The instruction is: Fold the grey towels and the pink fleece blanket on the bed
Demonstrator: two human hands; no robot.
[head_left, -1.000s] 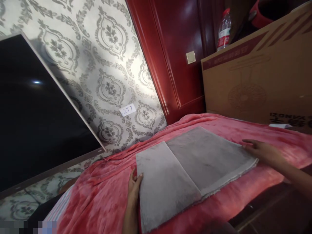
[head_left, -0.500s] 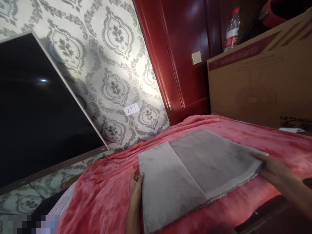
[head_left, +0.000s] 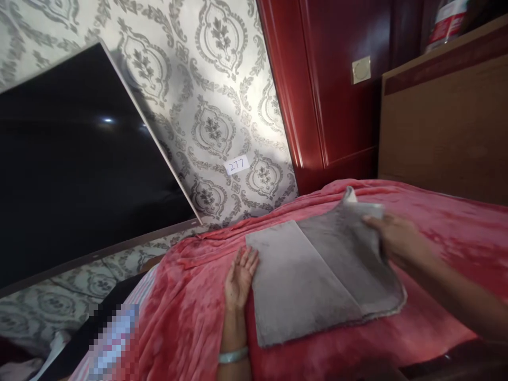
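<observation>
While two hands (head_left: 399,241) flank it, one cloth (head_left: 301,283) curls.

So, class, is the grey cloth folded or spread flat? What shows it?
Partly folded: the grey cloth has a flap across its left, and the right hand holds its right side raised.

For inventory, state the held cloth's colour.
The cloth in the right hand is grey, clearest in the head view.
</observation>
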